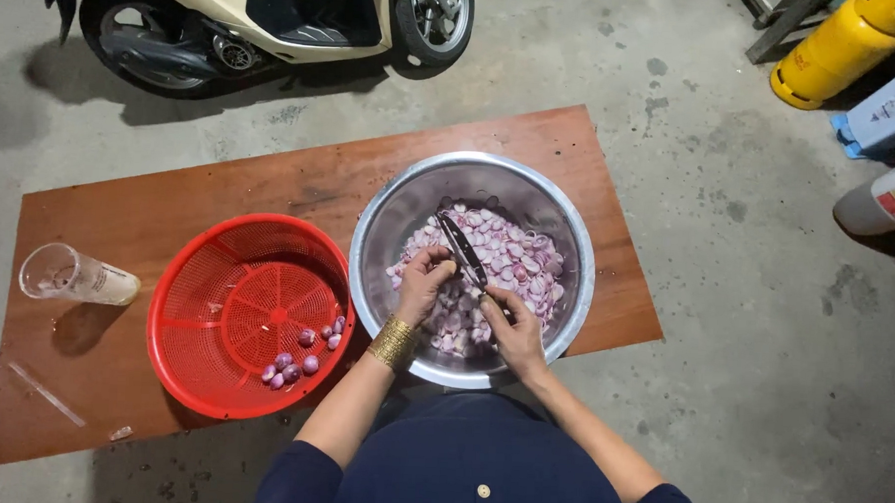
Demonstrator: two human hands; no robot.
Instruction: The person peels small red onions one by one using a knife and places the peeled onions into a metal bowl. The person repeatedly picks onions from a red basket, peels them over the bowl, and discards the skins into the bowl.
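Dark blue top w/ 1 pale button sits at bottom centre, nearest the lens. Both forearms reach up from it to a steel bowl in mid frame. Left hand, gold cuff on its wrist, is curled nearly closed round a small shallot, fingertips pinching it. Right hand is closed on the handle of a dark knife, blade angled up-left over the bowl & meeting the left fingers. Bowl is abt half full of peeled pinkish shallots, too many to count.

Just left of bowl, rims touching: 1 red plastic basket, w/ abt 8 unpeeled purple shallots in its lower right part. Far left: 1 clear plastic cup lying on its side. All on a brown wooden board laid on concrete floor. Upper left: 1 cream scooter, 2 wheels seen. Upper right corner: 1 yellow gas cylinder on its side, blue container, white-red bottle at right edge.
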